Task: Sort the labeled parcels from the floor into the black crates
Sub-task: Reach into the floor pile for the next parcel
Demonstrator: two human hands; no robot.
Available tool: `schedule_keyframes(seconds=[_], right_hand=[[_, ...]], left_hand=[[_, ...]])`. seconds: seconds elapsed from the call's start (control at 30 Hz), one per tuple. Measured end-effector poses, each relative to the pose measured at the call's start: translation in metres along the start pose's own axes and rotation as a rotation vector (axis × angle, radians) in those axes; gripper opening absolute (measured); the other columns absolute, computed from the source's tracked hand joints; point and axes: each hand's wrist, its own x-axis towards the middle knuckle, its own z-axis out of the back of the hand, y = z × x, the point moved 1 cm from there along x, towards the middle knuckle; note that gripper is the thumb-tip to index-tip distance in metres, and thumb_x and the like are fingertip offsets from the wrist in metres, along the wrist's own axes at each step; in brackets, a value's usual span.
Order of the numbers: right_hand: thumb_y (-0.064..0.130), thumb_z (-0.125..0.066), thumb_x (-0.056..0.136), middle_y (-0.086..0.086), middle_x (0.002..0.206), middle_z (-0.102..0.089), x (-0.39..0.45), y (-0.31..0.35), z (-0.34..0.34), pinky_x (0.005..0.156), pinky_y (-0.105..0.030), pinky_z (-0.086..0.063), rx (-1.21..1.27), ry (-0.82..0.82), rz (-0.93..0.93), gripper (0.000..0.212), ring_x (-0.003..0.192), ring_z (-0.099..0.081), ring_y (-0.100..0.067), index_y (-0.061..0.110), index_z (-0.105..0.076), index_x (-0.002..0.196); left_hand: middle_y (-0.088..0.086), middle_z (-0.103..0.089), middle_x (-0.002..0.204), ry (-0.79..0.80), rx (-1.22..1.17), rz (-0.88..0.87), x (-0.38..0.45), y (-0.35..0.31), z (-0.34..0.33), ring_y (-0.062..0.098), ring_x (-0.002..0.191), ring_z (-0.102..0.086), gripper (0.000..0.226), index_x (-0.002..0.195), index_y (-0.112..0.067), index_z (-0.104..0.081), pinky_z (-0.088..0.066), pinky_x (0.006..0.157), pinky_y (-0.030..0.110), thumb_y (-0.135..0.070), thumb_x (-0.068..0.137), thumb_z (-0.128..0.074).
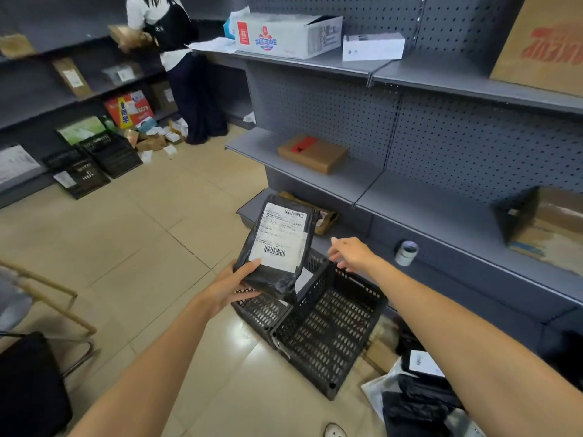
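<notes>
My left hand (232, 287) grips the lower end of a black plastic parcel (277, 244) with a white barcode label, holding it tilted above the left black crate (260, 310). My right hand (350, 252) hovers beside the parcel with fingers spread and holds nothing, just over the far rim of the right black crate (328, 329). A white-labelled item shows in the left crate behind the parcel. More black and white parcels (419, 383) lie in a pile on the floor at the lower right.
Grey pegboard shelving (315, 171) runs along the right, holding a brown box (312, 152) and a tape roll (407, 252). Another person (176, 58) stands at the far shelves, with other black crates (94, 162) and boxes on the floor there. A black chair (28, 383) stands at lower left.
</notes>
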Motion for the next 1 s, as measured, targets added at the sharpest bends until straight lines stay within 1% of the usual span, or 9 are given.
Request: schedule_keyframes(seconds=[0.13,0.2,0.27,0.37,0.57,0.73,0.8,0.9,1.0], right_hand=[[0.04,-0.036,0.104,-0.01,0.109,-0.069,0.043,0.005,0.005,0.063,-0.026,-0.044,-0.002,0.02,-0.034,0.04,0.079,-0.056,-0.02,0.016,-0.067,0.096],[0.041,-0.035,0.104,-0.006,0.105,-0.067,0.057,0.007,0.002,0.062,-0.025,-0.044,0.012,0.047,-0.052,0.042,0.083,-0.057,-0.02,0.014,-0.068,0.102],[0.039,-0.034,0.105,-0.004,0.104,-0.067,0.069,0.006,-0.001,0.065,-0.026,-0.045,0.006,0.079,-0.072,0.043,0.086,-0.059,-0.02,0.012,-0.067,0.109],[0.034,-0.036,0.105,-0.005,0.108,-0.068,0.088,0.001,-0.001,0.064,-0.024,-0.046,-0.015,0.113,-0.108,0.036,0.084,-0.059,-0.02,0.014,-0.066,0.107],[0.031,-0.039,0.104,-0.007,0.113,-0.069,0.122,-0.006,0.007,0.062,-0.024,-0.045,0.023,0.068,-0.191,0.033,0.082,-0.06,-0.02,0.014,-0.066,0.107],[0.026,-0.045,0.101,-0.006,0.11,-0.069,0.144,-0.001,0.004,0.061,-0.023,-0.046,0.08,-0.011,-0.223,0.023,0.08,-0.061,-0.018,0.016,-0.066,0.103],[0.025,-0.046,0.1,-0.006,0.111,-0.069,0.15,-0.003,-0.001,0.062,-0.023,-0.045,0.128,-0.049,-0.249,0.022,0.079,-0.061,-0.017,0.017,-0.066,0.102],[0.023,-0.046,0.1,-0.006,0.112,-0.069,0.16,-0.007,-0.01,0.065,-0.024,-0.046,0.184,-0.095,-0.296,0.021,0.086,-0.062,-0.019,0.017,-0.065,0.103],[0.022,-0.044,0.101,-0.007,0.11,-0.068,0.17,-0.017,-0.025,0.067,-0.025,-0.047,0.265,-0.138,-0.333,0.022,0.088,-0.061,-0.02,0.016,-0.065,0.103]], left_hand=[[0.009,-0.065,0.129,-0.003,-0.009,0.004,0.042,-0.016,0.004,0.024,0.109,-0.069,0.084,0.137,-0.021,-0.046,-0.059,0.089,0.041,-0.052,0.068,-0.083],[0.009,-0.065,0.128,-0.006,0.0,0.016,0.057,-0.021,0.007,0.024,0.111,-0.069,0.087,0.137,-0.02,-0.046,-0.059,0.09,0.041,-0.053,0.066,-0.085],[0.009,-0.065,0.126,-0.03,0.001,0.028,0.073,-0.021,0.007,0.023,0.11,-0.068,0.081,0.139,-0.019,-0.045,-0.058,0.092,0.043,-0.049,0.072,-0.081],[0.009,-0.067,0.124,-0.062,0.009,0.052,0.099,-0.022,0.01,0.022,0.107,-0.07,0.076,0.139,-0.016,-0.045,-0.058,0.092,0.043,-0.045,0.076,-0.077],[0.01,-0.066,0.123,-0.008,0.044,0.12,0.145,-0.029,0.017,0.022,0.106,-0.069,0.062,0.134,-0.016,-0.046,-0.057,0.093,0.044,-0.039,0.085,-0.074],[0.01,-0.068,0.123,0.114,0.122,0.152,0.198,-0.038,0.026,0.02,0.102,-0.072,0.062,0.134,-0.015,-0.047,-0.06,0.086,0.036,-0.041,0.085,-0.075],[0.009,-0.068,0.123,0.171,0.144,0.186,0.218,-0.04,0.029,0.021,0.104,-0.071,0.064,0.136,-0.016,-0.046,-0.06,0.086,0.035,-0.041,0.084,-0.075],[0.007,-0.068,0.121,0.247,0.177,0.229,0.249,-0.044,0.03,0.02,0.105,-0.071,0.066,0.138,-0.016,-0.047,-0.06,0.086,0.035,-0.04,0.084,-0.076],[0.007,-0.069,0.122,0.31,0.193,0.279,0.277,-0.035,0.028,0.021,0.107,-0.07,0.073,0.141,-0.017,-0.046,-0.059,0.09,0.039,-0.042,0.081,-0.078]])
